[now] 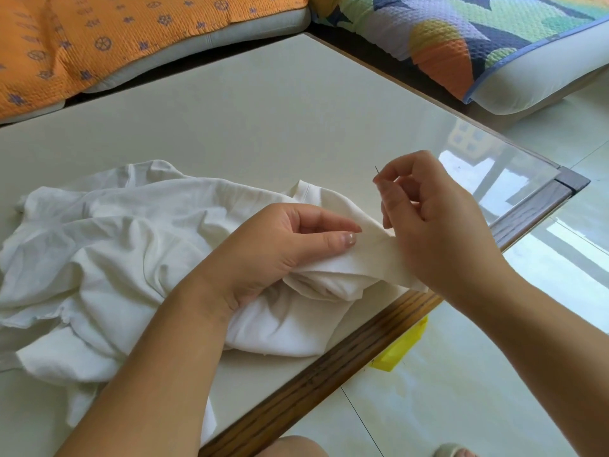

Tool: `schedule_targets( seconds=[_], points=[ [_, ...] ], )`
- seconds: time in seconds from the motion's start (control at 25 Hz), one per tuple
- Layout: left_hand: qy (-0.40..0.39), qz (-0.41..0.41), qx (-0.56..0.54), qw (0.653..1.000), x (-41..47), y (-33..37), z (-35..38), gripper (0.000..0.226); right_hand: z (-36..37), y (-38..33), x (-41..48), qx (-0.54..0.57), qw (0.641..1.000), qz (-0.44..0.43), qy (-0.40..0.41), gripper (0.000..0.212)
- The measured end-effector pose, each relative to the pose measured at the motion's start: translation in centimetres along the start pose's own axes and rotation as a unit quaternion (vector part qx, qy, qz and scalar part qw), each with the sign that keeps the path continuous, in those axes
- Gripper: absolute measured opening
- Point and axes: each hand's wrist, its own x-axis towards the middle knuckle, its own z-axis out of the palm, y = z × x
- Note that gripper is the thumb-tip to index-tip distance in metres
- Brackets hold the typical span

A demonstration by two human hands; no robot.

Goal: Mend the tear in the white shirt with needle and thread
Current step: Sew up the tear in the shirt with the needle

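The white shirt (108,258) lies crumpled on the table (250,127), its right part bunched near the front edge. My left hand (273,255) grips a fold of the shirt, thumb on top of the cloth. My right hand (435,222) is just right of it, above the same fold, and pinches a thin needle (376,170) between thumb and forefinger; the needle's tip sticks up past the fingertips. A dark thread (382,211) shows faintly below the needle along the finger. The tear itself is not visible.
The table has a wooden rim (329,364) along its front right edge and a glass corner section (494,179). An orange cushion (99,37) and a multicoloured cushion (461,37) lie behind the table. A yellow object (400,347) sits on the tiled floor below the rim.
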Motion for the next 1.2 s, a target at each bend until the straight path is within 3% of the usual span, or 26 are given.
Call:
schedule_targets(
  seconds=[0.12, 0.28, 0.36, 0.52, 0.68, 1.2],
  points=[
    [-0.003, -0.002, 0.024, 1.000, 0.1, -0.1, 0.3, 0.030, -0.1, -0.4, -0.2, 0.023, 1.000, -0.020, -0.002, 0.005],
    [0.007, 0.006, 0.038, 0.999, 0.1, -0.1, 0.4, 0.016, -0.4, -0.5, -0.4, 0.031, 0.999, -0.032, -0.028, 0.006],
    [0.008, 0.017, 0.032, 0.999, 0.1, -0.1, 0.4, 0.007, -0.9, -0.4, -0.3, 0.037, 0.997, -0.015, -0.065, 0.010],
    [0.026, 0.035, 0.029, 0.999, 0.1, 0.0, 0.2, 0.011, -2.2, 0.1, -0.1, 0.021, 0.987, 0.025, -0.157, 0.019],
    [0.028, 0.041, 0.012, 0.999, 0.2, 0.0, 0.2, 0.014, -2.9, 0.1, 0.0, 0.014, 0.979, 0.044, -0.200, 0.021],
    [0.010, 0.045, -0.008, 0.999, 0.3, -0.1, 0.2, 0.008, -2.7, 0.5, -0.1, 0.056, 0.972, 0.057, -0.219, 0.016]
  ],
)
